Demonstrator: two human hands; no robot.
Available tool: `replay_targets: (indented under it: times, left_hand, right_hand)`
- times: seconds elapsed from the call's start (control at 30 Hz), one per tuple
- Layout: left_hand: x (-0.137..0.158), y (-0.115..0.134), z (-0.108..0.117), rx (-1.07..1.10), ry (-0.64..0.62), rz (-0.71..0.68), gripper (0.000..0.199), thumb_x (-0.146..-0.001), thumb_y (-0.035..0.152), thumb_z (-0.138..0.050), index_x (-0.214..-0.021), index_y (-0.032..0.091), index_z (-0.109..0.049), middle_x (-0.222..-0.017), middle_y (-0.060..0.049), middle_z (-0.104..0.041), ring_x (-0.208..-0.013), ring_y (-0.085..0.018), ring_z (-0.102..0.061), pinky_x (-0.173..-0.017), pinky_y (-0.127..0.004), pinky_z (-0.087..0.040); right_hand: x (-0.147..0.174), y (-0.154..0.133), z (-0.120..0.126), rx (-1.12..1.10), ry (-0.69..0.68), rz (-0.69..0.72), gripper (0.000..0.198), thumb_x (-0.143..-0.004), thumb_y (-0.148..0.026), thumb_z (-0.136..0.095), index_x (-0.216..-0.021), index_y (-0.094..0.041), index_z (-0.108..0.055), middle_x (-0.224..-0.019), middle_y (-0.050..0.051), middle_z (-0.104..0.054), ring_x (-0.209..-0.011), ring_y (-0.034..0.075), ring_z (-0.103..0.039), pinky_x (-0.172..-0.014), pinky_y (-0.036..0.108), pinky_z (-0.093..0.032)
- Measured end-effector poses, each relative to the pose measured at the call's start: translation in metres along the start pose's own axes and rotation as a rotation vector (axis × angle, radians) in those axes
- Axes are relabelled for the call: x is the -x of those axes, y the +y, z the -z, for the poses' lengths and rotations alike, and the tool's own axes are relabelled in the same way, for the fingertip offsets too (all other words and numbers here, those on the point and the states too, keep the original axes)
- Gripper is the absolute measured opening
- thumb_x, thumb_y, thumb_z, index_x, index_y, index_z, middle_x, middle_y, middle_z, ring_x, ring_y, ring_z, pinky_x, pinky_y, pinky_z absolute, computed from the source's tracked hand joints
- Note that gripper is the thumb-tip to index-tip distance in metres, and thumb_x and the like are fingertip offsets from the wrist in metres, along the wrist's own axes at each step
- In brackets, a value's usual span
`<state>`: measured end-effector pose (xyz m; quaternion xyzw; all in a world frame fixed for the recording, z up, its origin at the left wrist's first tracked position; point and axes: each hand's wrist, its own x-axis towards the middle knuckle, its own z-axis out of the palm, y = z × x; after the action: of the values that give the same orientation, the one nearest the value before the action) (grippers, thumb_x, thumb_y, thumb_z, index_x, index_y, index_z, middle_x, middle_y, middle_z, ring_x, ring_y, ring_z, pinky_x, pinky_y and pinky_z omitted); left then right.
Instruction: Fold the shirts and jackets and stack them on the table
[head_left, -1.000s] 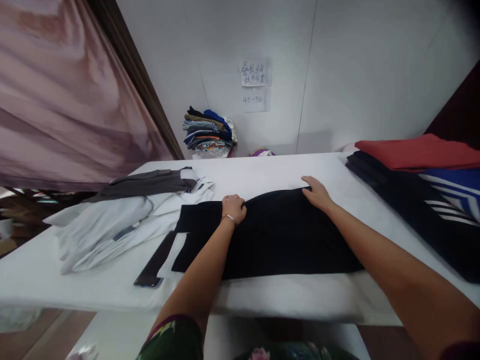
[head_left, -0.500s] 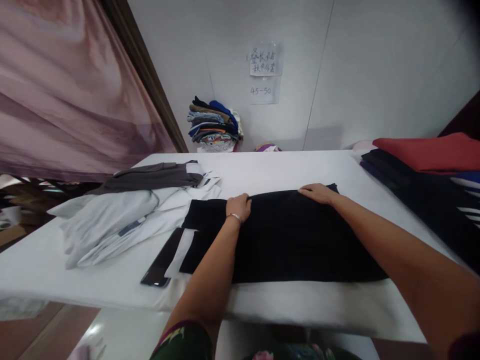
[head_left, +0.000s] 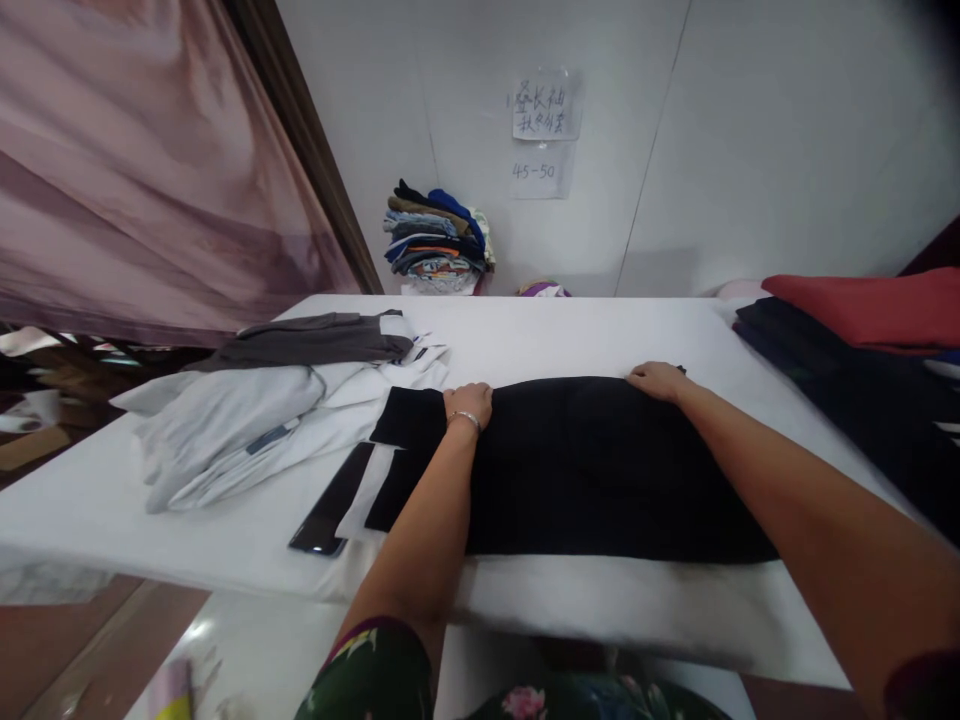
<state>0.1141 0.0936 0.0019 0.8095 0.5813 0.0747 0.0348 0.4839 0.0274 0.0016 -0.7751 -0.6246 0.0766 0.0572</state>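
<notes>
In the head view, a black garment (head_left: 585, 470) lies flat on the table with the white cover (head_left: 585, 335), its long axis running from left to right, across the front of the person. Its body spreads from both hands towards the person; its far edge passes under them. The left hand (head_left: 469, 403) is nearer to the narrow left end, where two separate black parts stick out. The right hand (head_left: 658, 381) is close to the far right corner. The left fingers are bent at the edge and the right fingers rest along it; whether either hand pinches the cloth, I cannot tell.

A smartphone (head_left: 330, 505) lies beside the left end, with a white strip (head_left: 367, 495) between. Farther left, a dark grey garment (head_left: 315, 340) lies upon white clothes (head_left: 225, 425). At the right, a red folded garment (head_left: 862, 308) lies upon dark clothes (head_left: 840, 400). Near the wall rises a clothes stack (head_left: 435, 240); whether a container holds it, I cannot tell.
</notes>
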Motion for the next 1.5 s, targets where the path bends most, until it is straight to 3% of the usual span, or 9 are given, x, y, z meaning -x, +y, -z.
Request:
replay_targets:
  times: [0.17,0.27,0.4,0.53,0.63,0.73,0.9,1.3,1.5]
  left_hand:
    - [0.003,0.004,0.000,0.029,0.173,-0.045,0.031,-0.091,0.035,-0.042,-0.111,0.026,-0.065,-0.114,-0.007,-0.065,-0.109,-0.025,-0.053,-0.101,-0.045,-0.028]
    - [0.012,0.016,0.005,0.105,0.232,-0.218,0.029,-0.090,0.036,-0.046,-0.107,0.025,-0.067,-0.110,-0.006,-0.065,-0.107,-0.023,-0.053,-0.097,-0.039,-0.034]
    - [0.028,0.035,0.007,0.163,0.035,-0.513,0.024,-0.087,0.039,-0.053,-0.094,0.026,-0.072,-0.101,-0.004,-0.067,-0.097,-0.020,-0.057,-0.087,-0.033,-0.042]
    - [0.034,0.039,0.005,0.206,-0.127,-0.492,0.021,-0.082,0.039,-0.059,-0.093,0.027,-0.073,-0.100,-0.001,-0.068,-0.096,-0.018,-0.059,-0.083,-0.029,-0.046]
    - [0.032,0.032,0.006,0.300,-0.187,-0.452,0.026,-0.078,0.044,-0.062,-0.095,0.027,-0.073,-0.103,0.000,-0.069,-0.097,-0.018,-0.060,-0.084,-0.027,-0.047]
    - [0.031,0.024,0.010,0.392,-0.268,-0.459,0.036,-0.073,0.050,-0.066,-0.100,0.028,-0.072,-0.109,0.001,-0.068,-0.101,-0.020,-0.061,-0.090,-0.028,-0.046]
    - [0.039,0.030,0.015,0.378,-0.354,-0.544,0.047,-0.068,0.049,-0.071,-0.112,0.031,-0.067,-0.126,0.002,-0.061,-0.117,-0.022,-0.053,-0.102,-0.032,-0.038]
    - [0.061,0.060,0.024,0.259,0.071,-0.704,0.033,-0.094,0.034,-0.039,-0.111,0.027,-0.067,-0.116,0.000,-0.065,-0.105,-0.017,-0.057,-0.088,-0.028,-0.044]
    - [0.067,0.063,0.022,0.214,-0.183,-0.762,0.021,-0.079,0.042,-0.062,-0.089,0.028,-0.074,-0.104,0.001,-0.068,-0.096,-0.019,-0.059,-0.078,-0.028,-0.046]
  right_hand:
    - [0.026,-0.003,0.011,-0.133,0.304,0.051,0.040,-0.088,-0.037,-0.042,-0.113,-0.017,-0.066,-0.121,0.009,-0.064,-0.117,0.025,-0.054,-0.102,0.040,-0.039]
    - [0.058,-0.019,0.014,-0.304,0.421,0.149,0.037,-0.088,-0.040,-0.044,-0.110,-0.021,-0.067,-0.115,0.007,-0.067,-0.112,0.024,-0.057,-0.099,0.041,-0.043]
    - [0.119,-0.055,0.003,-0.368,0.249,0.384,0.052,-0.084,-0.049,-0.053,-0.130,-0.025,-0.054,-0.139,0.008,-0.050,-0.130,0.025,-0.043,-0.109,0.046,-0.033]
    - [0.160,-0.087,-0.017,-0.328,0.044,0.456,0.086,-0.071,-0.053,-0.069,-0.145,-0.030,-0.031,-0.155,0.007,-0.022,-0.142,0.031,-0.019,-0.110,0.056,-0.023]
    - [0.163,-0.093,-0.025,-0.457,0.098,0.372,0.062,-0.076,-0.043,-0.065,-0.134,-0.028,-0.049,-0.145,0.007,-0.043,-0.136,0.030,-0.034,-0.109,0.054,-0.029]
    - [0.153,-0.081,-0.017,-0.820,0.253,0.090,0.034,-0.081,-0.042,-0.058,-0.109,-0.024,-0.066,-0.112,0.005,-0.069,-0.110,0.027,-0.061,-0.099,0.048,-0.045]
    - [0.150,-0.053,0.014,-1.429,0.469,-0.310,0.040,-0.074,-0.051,-0.065,-0.098,-0.019,-0.064,-0.081,0.005,-0.073,-0.082,0.027,-0.070,-0.077,0.044,-0.058]
    - [0.157,-0.036,0.022,-1.369,0.684,-0.185,0.052,-0.081,-0.058,-0.052,-0.113,-0.018,-0.058,-0.091,0.008,-0.072,-0.089,0.027,-0.069,-0.075,0.042,-0.059]
    - [0.158,-0.036,0.026,-1.277,0.674,-0.178,0.054,-0.082,-0.060,-0.049,-0.116,-0.018,-0.057,-0.094,0.009,-0.072,-0.090,0.027,-0.069,-0.074,0.042,-0.058]
